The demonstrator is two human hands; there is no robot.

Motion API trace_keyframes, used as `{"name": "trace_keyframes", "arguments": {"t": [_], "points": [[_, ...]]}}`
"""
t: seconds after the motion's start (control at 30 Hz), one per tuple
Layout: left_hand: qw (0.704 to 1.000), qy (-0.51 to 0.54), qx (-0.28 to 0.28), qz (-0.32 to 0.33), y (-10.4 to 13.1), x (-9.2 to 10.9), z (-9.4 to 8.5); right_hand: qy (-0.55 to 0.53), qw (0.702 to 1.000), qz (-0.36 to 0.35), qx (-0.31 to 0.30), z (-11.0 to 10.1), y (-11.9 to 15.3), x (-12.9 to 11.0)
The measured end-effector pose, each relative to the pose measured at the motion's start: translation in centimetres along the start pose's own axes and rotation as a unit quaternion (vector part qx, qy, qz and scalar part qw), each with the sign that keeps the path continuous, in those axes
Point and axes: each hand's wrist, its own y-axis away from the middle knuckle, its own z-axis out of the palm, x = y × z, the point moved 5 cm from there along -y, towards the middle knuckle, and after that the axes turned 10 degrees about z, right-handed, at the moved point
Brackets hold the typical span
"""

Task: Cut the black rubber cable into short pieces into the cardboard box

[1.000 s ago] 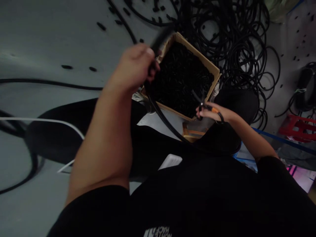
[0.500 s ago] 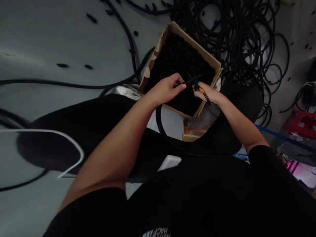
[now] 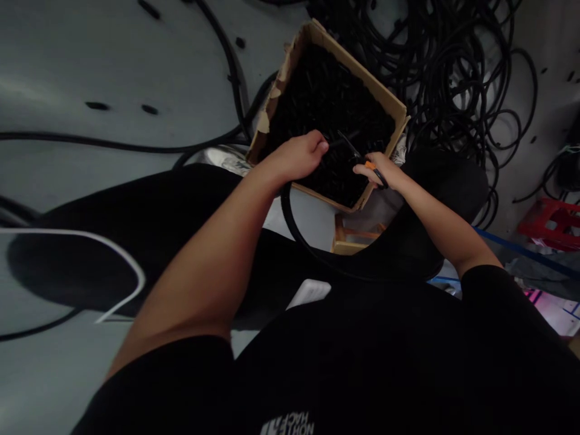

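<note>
My left hand (image 3: 304,156) is closed around a black rubber hose (image 3: 290,211), whose short end sticks out to the right past my thumb. The rest of it loops down across my lap. In my right hand (image 3: 378,169) is a pair of scissors (image 3: 371,165) with orange and black handles, the blades apart and pointing up and left near the hose end. Both hands are over a cardboard box (image 3: 362,72) filled with many short black pieces (image 3: 326,90). Dim light hides where the hose end stops against the dark pieces.
Tangled black hose (image 3: 444,78) lies on the floor at upper right. Short black pieces (image 3: 149,109) are scattered on the floor at left. A wooden stool (image 3: 348,246) stands below the box, a red plastic stool (image 3: 553,223) at far right. A white cable (image 3: 109,241) crosses my leg.
The scissors' blades, earlier at the hose, now stand apart and clear of it. My left hand has shifted slightly left, and its fingers have closed further. The view has shifted a little.
</note>
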Motion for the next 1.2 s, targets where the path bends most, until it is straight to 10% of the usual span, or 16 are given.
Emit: {"name": "trace_keyframes", "arguments": {"t": [0.43,0.8,1.2], "points": [[0.998,-0.040,-0.008,0.037,-1.2,-1.3,3.8,-0.062,0.994,0.030,-0.083,2.4,-2.1,1.2],[0.994,-0.077,-0.036,-0.064,-0.9,-1.2,2.6,0.052,0.998,0.021,-0.015,0.6,-1.2,0.0],[0.981,-0.157,-0.113,0.013,0.0,0.9,3.0,0.048,0.997,-0.027,-0.049,1.6,-2.5,1.0]]}}
